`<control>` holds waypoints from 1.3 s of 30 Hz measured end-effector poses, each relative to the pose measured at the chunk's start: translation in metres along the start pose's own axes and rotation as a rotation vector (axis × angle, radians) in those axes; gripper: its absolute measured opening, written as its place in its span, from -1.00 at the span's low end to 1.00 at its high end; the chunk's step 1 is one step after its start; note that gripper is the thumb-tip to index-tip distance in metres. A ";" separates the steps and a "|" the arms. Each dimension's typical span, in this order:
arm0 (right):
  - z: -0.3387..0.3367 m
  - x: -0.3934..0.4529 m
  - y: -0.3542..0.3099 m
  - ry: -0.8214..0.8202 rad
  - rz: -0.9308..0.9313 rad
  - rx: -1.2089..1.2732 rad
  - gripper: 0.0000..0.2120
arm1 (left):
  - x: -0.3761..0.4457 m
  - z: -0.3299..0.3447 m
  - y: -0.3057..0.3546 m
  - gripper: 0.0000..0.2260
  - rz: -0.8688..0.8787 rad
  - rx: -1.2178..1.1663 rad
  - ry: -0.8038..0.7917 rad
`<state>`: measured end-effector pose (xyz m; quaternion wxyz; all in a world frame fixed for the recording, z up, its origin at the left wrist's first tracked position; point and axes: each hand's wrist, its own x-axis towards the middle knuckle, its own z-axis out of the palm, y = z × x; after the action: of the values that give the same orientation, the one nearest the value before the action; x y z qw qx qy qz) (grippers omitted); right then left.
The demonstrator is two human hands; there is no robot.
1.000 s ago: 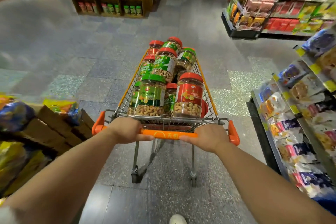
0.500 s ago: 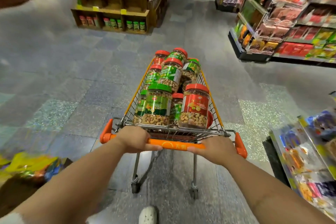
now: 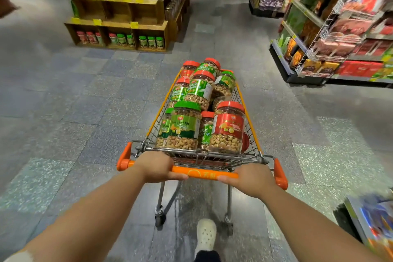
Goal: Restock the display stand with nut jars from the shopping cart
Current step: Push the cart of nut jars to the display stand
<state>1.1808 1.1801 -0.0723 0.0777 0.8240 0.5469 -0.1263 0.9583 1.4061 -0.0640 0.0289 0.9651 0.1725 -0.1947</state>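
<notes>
The tiled floor [image 3: 85, 100] spreads out around my shopping cart [image 3: 253, 134]. Far beyond the cart's front, to the left, stands the wooden display stand [image 3: 119, 25], with small jars in its bottom compartments and bare cubbies above them. Beyond the cart to the right are shelves of packaged goods [image 3: 340, 34]. The cart's basket is piled with nut jars [image 3: 200, 93]; nearest the handle a green-lidded Fancy Nut Mix jar [image 3: 185, 127] stands upright beside a red-lidded jar [image 3: 228, 127]. Both my arms reach straight forward to the cart's orange handle [image 3: 204, 173]. My left hand [image 3: 157, 167] grips its left part, fingers wrapped over; my right hand [image 3: 253, 179] grips its right part. My white shoe [image 3: 205, 234] steps below the cart.
</notes>
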 end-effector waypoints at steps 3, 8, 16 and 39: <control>-0.026 0.080 0.022 -0.016 0.005 -0.013 -0.12 | 0.068 -0.025 -0.047 -0.16 -0.011 0.019 0.012; -0.073 0.210 0.058 -0.063 -0.010 -0.056 -0.22 | 0.178 -0.073 -0.118 -0.22 -0.018 0.028 -0.004; -0.133 0.400 0.107 -0.056 -0.018 -0.087 -0.24 | 0.340 -0.132 -0.234 -0.14 0.045 0.030 0.052; -0.315 0.974 0.242 -0.006 0.057 -0.045 -0.21 | 0.823 -0.328 -0.587 -0.11 0.081 0.010 0.098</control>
<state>1.8025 2.0285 -0.0591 0.1016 0.8369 0.5256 -0.1141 1.5878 2.2620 -0.0723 0.0236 0.9798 0.1338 -0.1466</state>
